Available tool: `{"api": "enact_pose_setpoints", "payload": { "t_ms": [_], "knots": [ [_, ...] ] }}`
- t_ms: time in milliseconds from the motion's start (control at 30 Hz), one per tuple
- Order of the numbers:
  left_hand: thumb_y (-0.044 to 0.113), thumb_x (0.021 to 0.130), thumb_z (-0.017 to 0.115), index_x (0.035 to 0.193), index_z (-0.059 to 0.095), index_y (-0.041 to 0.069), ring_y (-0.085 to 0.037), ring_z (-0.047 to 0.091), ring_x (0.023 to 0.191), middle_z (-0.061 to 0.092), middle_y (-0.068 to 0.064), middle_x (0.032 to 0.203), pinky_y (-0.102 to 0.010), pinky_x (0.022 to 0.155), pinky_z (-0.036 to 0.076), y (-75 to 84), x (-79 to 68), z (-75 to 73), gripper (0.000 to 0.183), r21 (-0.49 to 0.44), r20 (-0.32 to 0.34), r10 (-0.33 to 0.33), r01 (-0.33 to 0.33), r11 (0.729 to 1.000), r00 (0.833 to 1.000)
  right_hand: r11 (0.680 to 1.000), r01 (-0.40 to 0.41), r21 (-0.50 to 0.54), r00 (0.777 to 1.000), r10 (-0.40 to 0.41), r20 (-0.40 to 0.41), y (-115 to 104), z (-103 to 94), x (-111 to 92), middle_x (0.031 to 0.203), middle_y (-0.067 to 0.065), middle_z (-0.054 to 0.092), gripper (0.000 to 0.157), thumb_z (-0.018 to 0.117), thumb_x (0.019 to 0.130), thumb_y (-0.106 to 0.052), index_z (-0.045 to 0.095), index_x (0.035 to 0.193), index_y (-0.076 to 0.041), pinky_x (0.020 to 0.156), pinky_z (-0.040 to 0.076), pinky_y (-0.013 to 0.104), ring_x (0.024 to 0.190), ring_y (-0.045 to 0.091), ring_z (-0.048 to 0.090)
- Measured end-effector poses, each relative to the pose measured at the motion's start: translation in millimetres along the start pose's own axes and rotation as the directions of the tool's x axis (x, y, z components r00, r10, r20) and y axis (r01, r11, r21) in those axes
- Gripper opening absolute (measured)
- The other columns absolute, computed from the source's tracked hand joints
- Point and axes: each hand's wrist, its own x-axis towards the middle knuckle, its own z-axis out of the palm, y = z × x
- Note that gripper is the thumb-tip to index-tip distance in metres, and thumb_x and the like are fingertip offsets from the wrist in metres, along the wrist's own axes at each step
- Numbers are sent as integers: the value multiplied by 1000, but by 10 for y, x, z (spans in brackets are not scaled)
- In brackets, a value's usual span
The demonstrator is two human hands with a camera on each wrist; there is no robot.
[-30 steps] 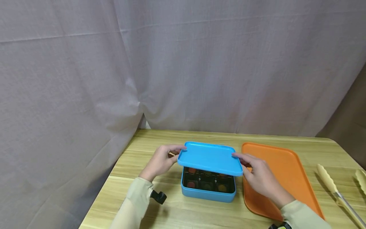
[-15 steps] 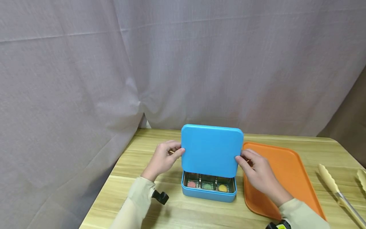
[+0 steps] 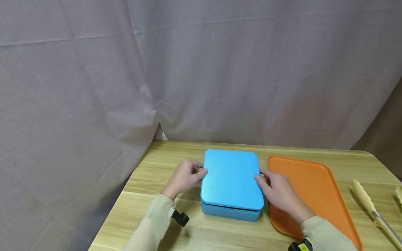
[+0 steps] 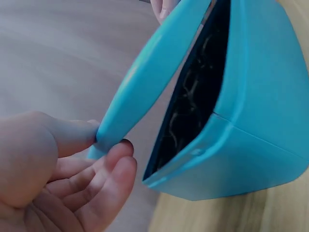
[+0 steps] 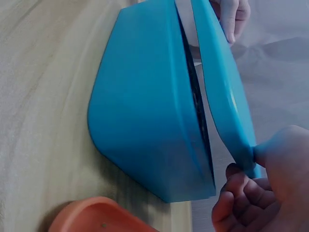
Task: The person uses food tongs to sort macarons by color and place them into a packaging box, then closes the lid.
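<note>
A blue lid [image 3: 232, 177] is held over a blue lunch box [image 3: 230, 212], its smooth outer face up. In the left wrist view the lid is tilted, with a gap between it and the rim of the box [image 4: 260, 145]; dark compartments show inside. My left hand [image 3: 186, 177] pinches the lid's left edge between thumb and fingers. At the opposite edge, my right hand [image 3: 279, 190] pinches the lid the same way. The right wrist view has the lid [image 5: 224, 92] close over the box [image 5: 140, 106], a narrow gap between them.
An orange tray [image 3: 309, 188] lies right of the box, partly under my right forearm. Farther right are cream-tipped tongs [image 3: 373, 209] with a metal section. A grey curtain [image 3: 220, 76] hangs behind the wooden table [image 3: 144, 212].
The lid has been flipped from inner face up to outer face up, then lowered over the box, covering its coloured contents. Both hands have kept hold of its edges.
</note>
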Motion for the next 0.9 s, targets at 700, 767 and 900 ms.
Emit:
{"api": "enact_pose_setpoints", "payload": {
  "t_ms": [700,767,900],
  "knots": [
    [21,105,66,111,77,1,-26,74,71,69,0,81,-28,57,56,-156,30,143,23,106,67,-73,65,992,995,995,-61,-85,992,70,104,58,148,35,72,2,64,48,57,109,-23,59,137,16,58,46,30,64,14,56],
    [22,106,66,113,77,2,-26,75,72,70,1,82,-28,57,57,-159,31,151,24,108,68,-82,74,991,994,995,-66,-78,991,74,110,63,161,27,66,0,58,48,57,109,-23,59,137,16,54,43,29,60,15,53],
    [21,107,65,115,76,2,-26,74,71,70,0,84,-29,58,59,-160,28,159,24,95,70,-105,98,991,992,995,-68,-70,991,76,112,68,182,11,61,-1,54,47,56,110,-23,59,137,15,50,39,29,55,15,50]
  ]
}}
